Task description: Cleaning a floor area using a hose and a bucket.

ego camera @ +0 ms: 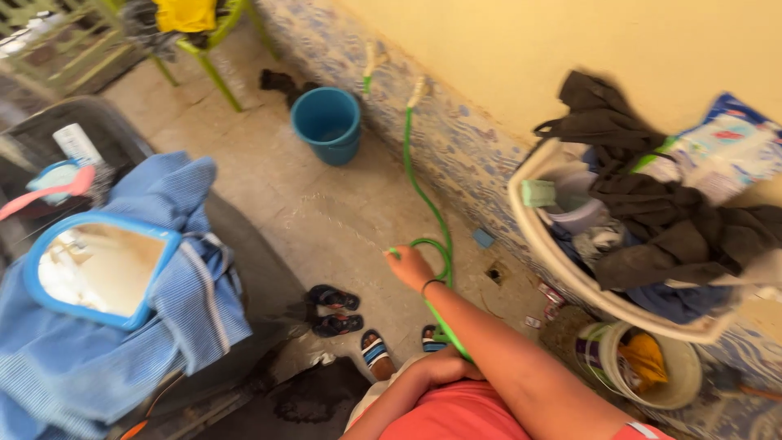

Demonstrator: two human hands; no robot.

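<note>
**Right hand grips the green hose**

The right hand (410, 266) is closed around the green hose (425, 204), holding its end up off the floor, apparently to aim it. The left hand (444, 367) rests against the lap; whether it is closed I cannot tell. The hose runs back to one of two wall taps. One blue bucket (327, 124) stands near them, and two dark sandals (334, 311) lie on the floor.

**A:** what can't you make out here?

**B:** left hand (444, 367) is mostly tucked against the torso, fingers hidden. The green hose (423, 195) slips behind the right forearm. The white tub (562, 269) is buried under dark clothes (676, 228), and the yellow cloth (186, 14) is chopped off by the top edge.
</note>
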